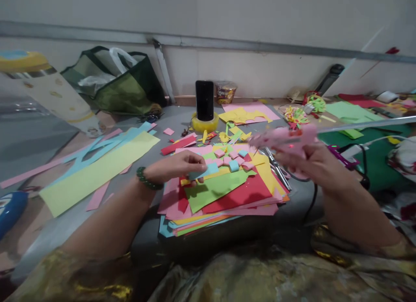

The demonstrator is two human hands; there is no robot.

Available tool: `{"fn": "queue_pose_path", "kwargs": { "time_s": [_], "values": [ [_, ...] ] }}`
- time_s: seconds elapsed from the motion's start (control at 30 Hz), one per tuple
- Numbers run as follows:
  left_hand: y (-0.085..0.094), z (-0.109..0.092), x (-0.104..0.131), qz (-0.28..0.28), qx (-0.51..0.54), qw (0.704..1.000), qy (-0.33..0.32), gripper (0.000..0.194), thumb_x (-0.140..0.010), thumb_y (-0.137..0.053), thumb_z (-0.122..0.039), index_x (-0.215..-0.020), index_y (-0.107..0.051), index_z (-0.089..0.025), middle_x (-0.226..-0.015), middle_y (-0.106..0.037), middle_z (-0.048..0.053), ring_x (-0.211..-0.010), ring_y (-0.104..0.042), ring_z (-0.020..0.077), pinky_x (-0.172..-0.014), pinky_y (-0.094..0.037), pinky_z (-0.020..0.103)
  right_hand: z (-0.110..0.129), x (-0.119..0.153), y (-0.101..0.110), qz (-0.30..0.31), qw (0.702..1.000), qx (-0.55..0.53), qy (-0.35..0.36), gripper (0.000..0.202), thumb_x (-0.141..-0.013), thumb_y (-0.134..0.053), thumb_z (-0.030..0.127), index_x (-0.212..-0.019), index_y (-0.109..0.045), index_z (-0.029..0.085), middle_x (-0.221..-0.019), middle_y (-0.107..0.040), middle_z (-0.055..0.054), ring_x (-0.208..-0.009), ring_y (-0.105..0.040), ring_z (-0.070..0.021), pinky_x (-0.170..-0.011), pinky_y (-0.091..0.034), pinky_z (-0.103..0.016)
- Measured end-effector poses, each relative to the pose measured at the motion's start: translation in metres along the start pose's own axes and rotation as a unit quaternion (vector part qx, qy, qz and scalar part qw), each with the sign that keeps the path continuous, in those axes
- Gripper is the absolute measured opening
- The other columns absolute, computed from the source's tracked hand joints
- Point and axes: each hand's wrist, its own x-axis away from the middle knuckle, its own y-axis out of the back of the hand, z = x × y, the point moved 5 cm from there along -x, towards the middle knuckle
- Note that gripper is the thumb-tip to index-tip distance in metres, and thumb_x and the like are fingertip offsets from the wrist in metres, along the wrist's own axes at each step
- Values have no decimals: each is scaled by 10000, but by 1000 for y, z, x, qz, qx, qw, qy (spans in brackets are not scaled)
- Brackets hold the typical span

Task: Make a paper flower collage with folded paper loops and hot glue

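Over the eleven-o'clock side of a layered stack of multicoloured paper sheets (pixel 240 193), the left hand (pixel 182 164) pinches a small light-blue paper piece (pixel 212 168). Toward two o'clock, the right hand (pixel 320 165) grips a blurred pink glue gun (pixel 292 137). An upright black phone (pixel 204 100) stands at twelve; a long pale-yellow paper strip (pixel 100 174) lies toward nine.
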Motion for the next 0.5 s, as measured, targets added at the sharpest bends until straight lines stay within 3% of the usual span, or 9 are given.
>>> {"fn": "queue_pose_path", "kwargs": {
  "time_s": [0.13, 0.2, 0.3, 0.5],
  "values": [
    [13, -6, 6, -60, 42, 995, -69, 363, -659, -792, -495, -573, -624, -185, -563, -506, -26, -542, -414, 89, -506, -381, 211, -23, -21, 50, -203, 974, 1, -105, 378, -783, -715, 457, -580, -493, 228, -510, -425, 19, -509, -378, -119, -492, -306, -294],
    [17, -6, 7, -94, 61, 991, -73, 344, -639, -797, -470, -550, -615, -191, -556, -485, -25, -531, -399, 90, -490, -378, 216, -34, -34, 64, -238, 960, 56, -137, 359, -810, -684, 369, -557, -469, 232, -511, -415, 20, -528, -380, -120, -522, -312, -301],
    [19, -7, 6, -126, 82, 985, -79, 363, -610, -803, -439, -497, -557, -196, -526, -430, -35, -514, -392, 87, -477, -379, 215, -58, -53, 69, -221, 948, 141, -180, 389, -821, -649, 306, -503, -435, 242, -455, -430, 7, -539, -434, -149, -543, -328, -307],
    [18, -7, 2, -138, 138, 978, -70, 285, -535, -839, -375, -521, -627, -186, -547, -519, -26, -537, -461, 85, -508, -431, 205, -104, -74, 48, -72, 929, 260, -253, 432, -885, -579, 358, -480, -497, 233, -400, -516, -49, -586, -556, -218, -594, -392, -314]
  ]
}}
